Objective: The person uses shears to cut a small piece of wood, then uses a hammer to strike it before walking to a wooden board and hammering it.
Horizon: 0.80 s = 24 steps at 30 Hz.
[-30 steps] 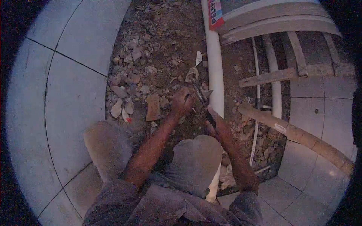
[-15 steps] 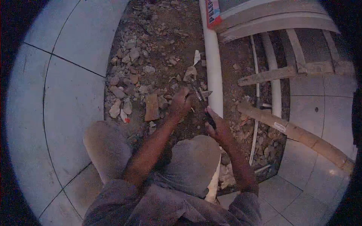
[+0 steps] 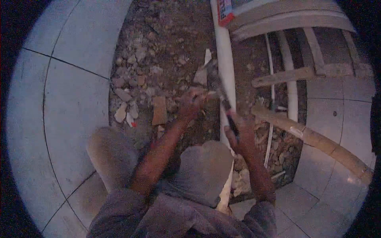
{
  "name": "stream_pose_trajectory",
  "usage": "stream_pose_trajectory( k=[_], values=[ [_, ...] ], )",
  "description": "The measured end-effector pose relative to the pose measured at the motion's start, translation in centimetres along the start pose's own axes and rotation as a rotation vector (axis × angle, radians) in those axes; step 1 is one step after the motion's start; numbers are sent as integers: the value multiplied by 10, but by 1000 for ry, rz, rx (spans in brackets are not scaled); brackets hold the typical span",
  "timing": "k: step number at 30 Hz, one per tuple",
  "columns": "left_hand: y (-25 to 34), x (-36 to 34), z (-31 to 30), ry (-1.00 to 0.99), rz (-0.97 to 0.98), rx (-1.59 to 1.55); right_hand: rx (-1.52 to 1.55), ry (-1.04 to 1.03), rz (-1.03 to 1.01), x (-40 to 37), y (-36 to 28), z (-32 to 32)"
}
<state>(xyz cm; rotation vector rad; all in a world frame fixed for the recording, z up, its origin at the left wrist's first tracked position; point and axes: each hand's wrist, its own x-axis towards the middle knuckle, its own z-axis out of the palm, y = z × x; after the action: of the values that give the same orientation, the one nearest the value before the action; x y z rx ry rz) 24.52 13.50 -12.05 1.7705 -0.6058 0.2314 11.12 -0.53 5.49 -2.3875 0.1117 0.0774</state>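
Note:
My right hand (image 3: 241, 133) is wrapped round the black handle of a hammer (image 3: 228, 107), whose upper end is smeared by motion beside the white pipe (image 3: 226, 59). My left hand (image 3: 193, 98) is closed just left of the hammer, over the rubble. A small pale piece (image 3: 212, 95) shows at its fingertips, too blurred to name. Just above the left fingers lies a pale pointed fragment (image 3: 200, 75), with a white scrap (image 3: 208, 56) beyond it. A flat brown brick piece (image 3: 160, 111) lies left of my left hand.
Broken stones (image 3: 137, 55) fill the dirt strip between pale floor tiles (image 3: 75, 99). To the right, a bamboo pole (image 3: 329, 146) and a wooden frame (image 3: 283, 76) reach over thinner pipes (image 3: 292, 99). A red-and-white label (image 3: 226, 14) sits at the long pipe's far end.
My right hand has moved right and slightly up, carrying the hammer over the white pipe's edge. My left hand stays nearly in place, shifting slightly.

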Motion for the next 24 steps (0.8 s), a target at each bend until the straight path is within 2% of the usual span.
stream_pose_trajectory(
  k=[1,2,4,5,7,8,11,13,14,16,17,18,19,20,21,22,23,24],
  values=[
    [5,-3,0,-32,-72,-106,-9,-8,47,-3,-8,-7],
    [9,-3,-2,-36,-82,-111,-10,-14,57,-7,-1,-4],
    [18,-1,-6,-76,-136,-125,171,22,204,-15,24,8],
    [10,-7,-1,-70,-128,-124,168,25,194,-12,38,20],
    [-7,-20,7,-66,-80,303,-110,-54,-92,3,45,39],
    [-5,-19,6,-64,-70,303,-112,-45,-96,2,37,35],
    [10,-15,-5,-91,-127,163,-208,-145,24,-1,5,10],
    [22,-4,-9,-172,-196,-59,113,49,136,2,-5,-4],
    [22,-6,-8,-173,-205,-63,112,42,142,-2,-2,-1],
    [25,1,-7,-106,-190,-156,29,141,-29,-5,14,10],
    [2,-7,6,-102,-186,-160,-152,51,-57,0,23,24],
    [-41,-27,30,-11,-86,-107,-159,60,-64,1,23,24],
    [-66,-33,42,75,17,-56,-176,-63,8,2,22,27],
    [-45,-14,29,83,34,-54,-193,-189,70,8,23,26],
    [-1,4,3,10,-71,-86,-191,-193,62,13,16,20],
    [26,2,-11,-81,-199,-124,-160,-38,-58,10,-1,10],
    [24,-4,-11,-91,-219,-125,-132,120,-179,10,-12,2],
    [20,-5,-10,-118,-230,-136,-129,110,-173,8,-14,0]
  ],
)
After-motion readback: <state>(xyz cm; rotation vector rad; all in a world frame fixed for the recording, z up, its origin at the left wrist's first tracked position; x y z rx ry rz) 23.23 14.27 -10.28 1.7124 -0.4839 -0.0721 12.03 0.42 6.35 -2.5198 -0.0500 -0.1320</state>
